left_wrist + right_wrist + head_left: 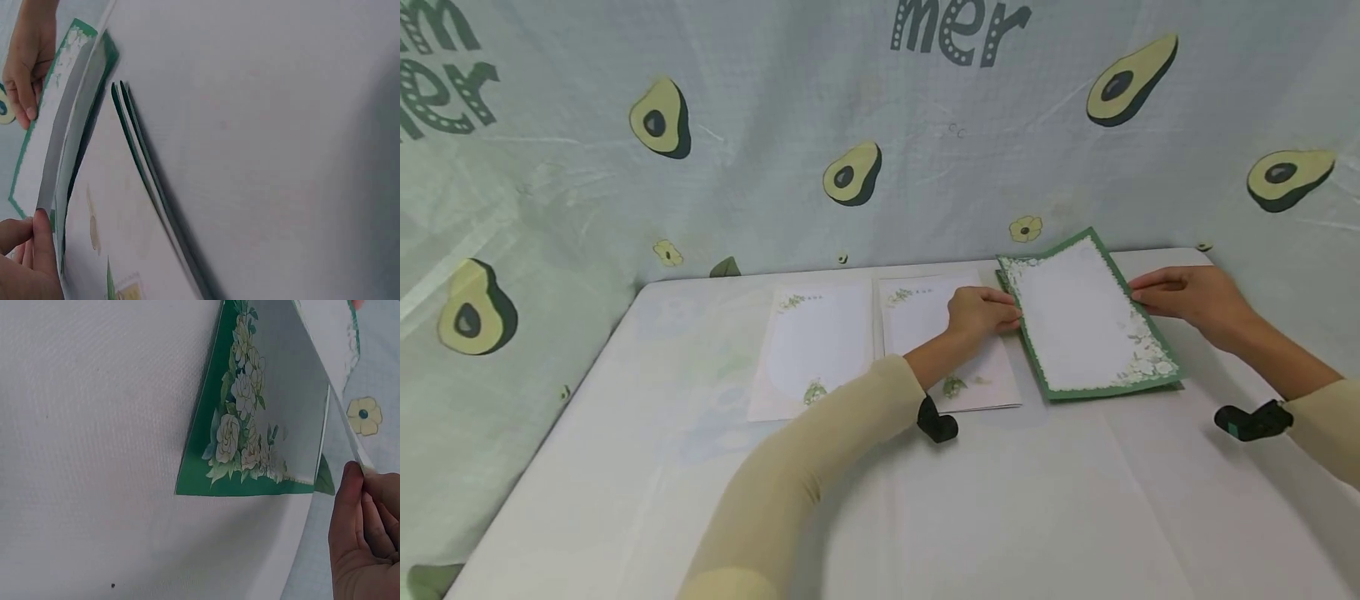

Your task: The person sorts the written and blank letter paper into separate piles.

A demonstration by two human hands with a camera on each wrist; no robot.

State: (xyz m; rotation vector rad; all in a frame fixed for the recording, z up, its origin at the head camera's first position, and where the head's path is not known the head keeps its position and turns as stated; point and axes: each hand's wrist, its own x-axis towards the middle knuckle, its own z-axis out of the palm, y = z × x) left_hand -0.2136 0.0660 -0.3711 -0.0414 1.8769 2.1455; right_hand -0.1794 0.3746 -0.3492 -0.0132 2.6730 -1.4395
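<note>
A white sheet of paper [1067, 308] with a green border and white flowers in its corners is raised and tilted at the right of the table. My left hand [983, 313] pinches its left edge. At the opposite edge my right hand [1202, 302] pinches the paper between thumb and fingers, seen edge-on in the right wrist view. Beneath it lies another green-bordered flowered sheet [240, 425], partly covered. Under my left forearm is a pale sheet stack [925, 321] with small green prints; the left wrist view shows two dark green edges [153, 187] along its side.
A second pale sheet [823, 346] with similar prints lies flat farther left. The white-covered table [647, 467] ends at a wall cloth [760, 100] printed with avocados. Black wrist cameras [937, 421] hang below both wrists.
</note>
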